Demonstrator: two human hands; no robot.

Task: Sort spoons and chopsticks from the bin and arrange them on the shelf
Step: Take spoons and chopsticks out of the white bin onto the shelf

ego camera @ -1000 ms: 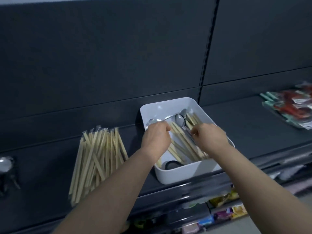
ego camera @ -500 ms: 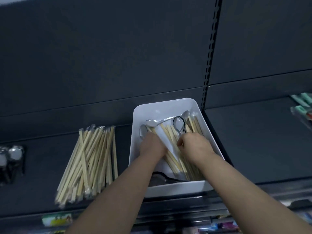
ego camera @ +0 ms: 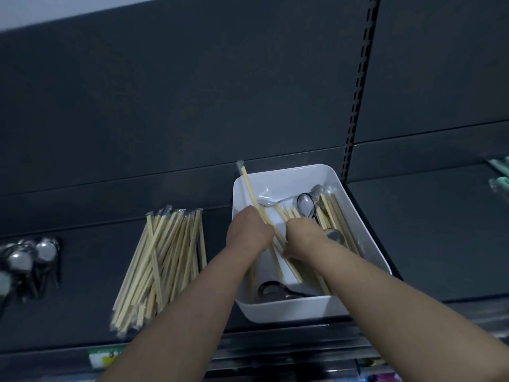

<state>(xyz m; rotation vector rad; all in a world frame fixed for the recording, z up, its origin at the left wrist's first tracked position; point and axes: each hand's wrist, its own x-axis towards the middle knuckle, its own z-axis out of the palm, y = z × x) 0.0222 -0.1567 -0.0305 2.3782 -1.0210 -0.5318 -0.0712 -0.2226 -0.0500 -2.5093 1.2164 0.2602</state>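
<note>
Both hands down in the white bin (ego camera: pixel 286 310), which sits on the dark shelf (ego camera: pixel 82 271). Left hand (ego camera: pixel 249 232) curled round a wrapped chopstick pair (ego camera: pixel 248 188); the pair slants up and away from the knuckles, its clear wrapper tip standing above the bin's far left corner. Right hand (ego camera: pixel 305 238) just beside the left, back of hand up, fingers bent down into the loose chopsticks (ego camera: pixel 332 216) lying lengthwise in the bin. Fingertips hidden, so cannot tell whether it grips any of them or only rests there. A shiny spoon (ego camera: pixel 306 204) lies bowl-up just beyond the right hand; a darker spoon (ego camera: pixel 271 289) lies at the bin's near end, below the left wrist. Out to the left of the left hand, a fanned pile of sorted chopsticks (ego camera: pixel 165 257) on the shelf. Farther left still, a cluster of spoons (ego camera: pixel 30 257), blurred. Well off to the right of the right hand, green packets (ego camera: pixel 500 175) at the frame edge.
</note>
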